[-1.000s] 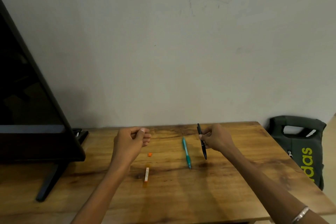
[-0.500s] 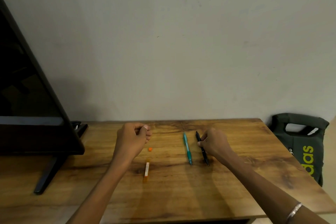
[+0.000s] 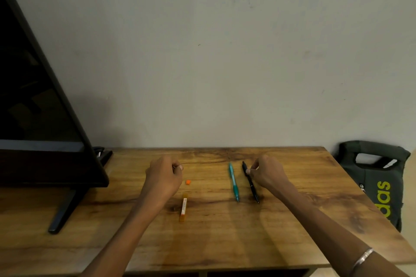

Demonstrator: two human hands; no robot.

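A black pen (image 3: pixel 252 188) lies on the wooden table (image 3: pixel 225 236), pointing toward me. My right hand (image 3: pixel 267 174) hovers low at its far end, thumb and curled fingers pinching the barrel. Just left of it, parallel, lies a teal pen (image 3: pixel 233 182). My left hand (image 3: pixel 164 179) is held in a loose fist above the table, thumb pressed to forefinger; whether it pinches something tiny I cannot tell. A small orange cap (image 3: pixel 188 182) sits just right of that hand. A slim orange tube with a white label (image 3: pixel 184 206) lies nearer to me.
A large dark screen (image 3: pixel 45 119) leans over the table's left side on a black stand leg (image 3: pixel 63 211). A dark green bag with yellow lettering (image 3: pixel 380 184) stands on the floor beyond the table's right edge. A plain wall backs the table.
My right hand lowered the black pen from a raised, tilted hold until it lies flat beside the teal pen. My left hand stayed in its fist.
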